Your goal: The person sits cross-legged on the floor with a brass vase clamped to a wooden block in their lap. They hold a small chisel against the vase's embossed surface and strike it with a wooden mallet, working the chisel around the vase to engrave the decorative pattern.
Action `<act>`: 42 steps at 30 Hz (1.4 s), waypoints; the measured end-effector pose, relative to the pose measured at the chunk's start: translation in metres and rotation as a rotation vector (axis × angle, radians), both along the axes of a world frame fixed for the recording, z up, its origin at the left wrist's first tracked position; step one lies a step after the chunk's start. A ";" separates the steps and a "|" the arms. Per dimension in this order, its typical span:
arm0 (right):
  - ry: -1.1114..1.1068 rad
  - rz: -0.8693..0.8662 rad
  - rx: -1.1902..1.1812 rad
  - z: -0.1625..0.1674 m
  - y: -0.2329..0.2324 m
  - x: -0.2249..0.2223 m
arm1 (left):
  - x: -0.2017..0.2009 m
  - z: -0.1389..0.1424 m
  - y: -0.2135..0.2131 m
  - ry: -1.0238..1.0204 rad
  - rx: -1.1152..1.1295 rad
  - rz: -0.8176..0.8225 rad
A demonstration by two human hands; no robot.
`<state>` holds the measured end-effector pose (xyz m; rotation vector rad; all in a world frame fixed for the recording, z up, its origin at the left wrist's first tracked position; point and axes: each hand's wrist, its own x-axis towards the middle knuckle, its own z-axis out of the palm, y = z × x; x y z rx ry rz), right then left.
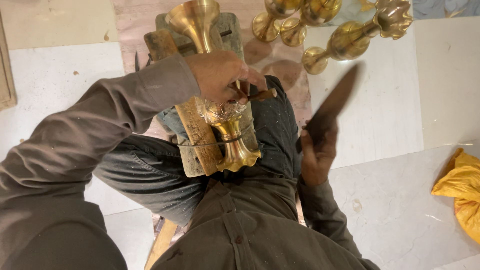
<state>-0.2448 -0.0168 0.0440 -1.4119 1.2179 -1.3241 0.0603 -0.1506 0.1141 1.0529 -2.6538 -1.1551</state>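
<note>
Pale floor tiles carry finished brass stands [320, 30] at the far edge, while a brass vase [220, 112] on the lap's wooden block [192, 132] is steadied by the left hand [220, 75], fingers clamped on a punch [262, 94], and a dark mallet [332, 102] (blurred) is gripped in the right hand [315, 155], so chasing appears partly done.

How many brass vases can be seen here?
3 at least: one brass vase lies on the wooden block at the lap, one vase lies top right, another vase beside it; more may be hidden.
</note>
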 end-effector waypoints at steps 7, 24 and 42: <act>0.228 0.023 -0.037 0.010 -0.005 0.005 | 0.000 0.003 0.001 -0.020 -0.047 0.022; 0.866 -0.004 -0.152 0.001 -0.007 -0.005 | 0.003 0.003 0.002 0.068 -0.021 0.027; 0.565 0.009 -0.065 0.007 -0.012 0.004 | 0.002 -0.001 0.001 0.039 0.023 0.065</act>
